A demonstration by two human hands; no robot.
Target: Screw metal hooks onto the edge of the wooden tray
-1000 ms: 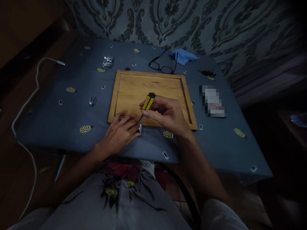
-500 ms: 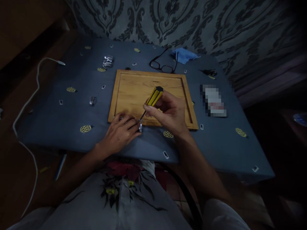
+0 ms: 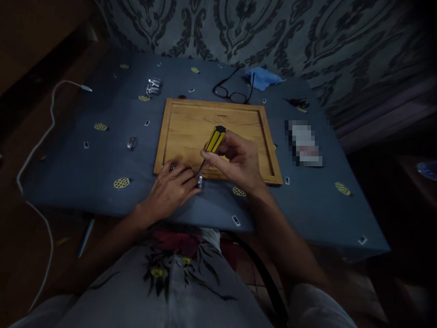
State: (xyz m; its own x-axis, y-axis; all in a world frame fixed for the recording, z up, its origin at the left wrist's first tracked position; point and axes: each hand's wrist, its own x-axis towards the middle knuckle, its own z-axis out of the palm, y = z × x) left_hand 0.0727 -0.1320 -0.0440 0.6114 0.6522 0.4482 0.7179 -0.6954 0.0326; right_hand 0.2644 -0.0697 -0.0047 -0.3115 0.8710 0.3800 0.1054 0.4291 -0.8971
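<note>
A framed wooden panel (image 3: 211,136), like a small cabinet door, lies flat in front of me. My right hand (image 3: 239,159) is closed round a yellow-and-black screwdriver (image 3: 215,139), tilted with its handle up. Its thin shaft points down to a shiny metal hinge (image 3: 200,181) at the panel's front edge. My left hand (image 3: 174,184) presses over that edge with bent fingers, pinning the hinge. Part of the hinge is hidden under the fingers, and so is the exact spot the screwdriver tip touches.
More metal hinges (image 3: 153,86) lie at the back left, and one small metal piece (image 3: 131,143) left of the panel. Behind it are eyeglasses (image 3: 235,96) and a blue cloth (image 3: 262,78). A blurred-out object (image 3: 305,143) lies right; a white cable (image 3: 53,114) runs along the left.
My right hand and the screwdriver handle have shifted slightly left, so the screwdriver stands a bit more upright. My left hand and the panel stay in place.
</note>
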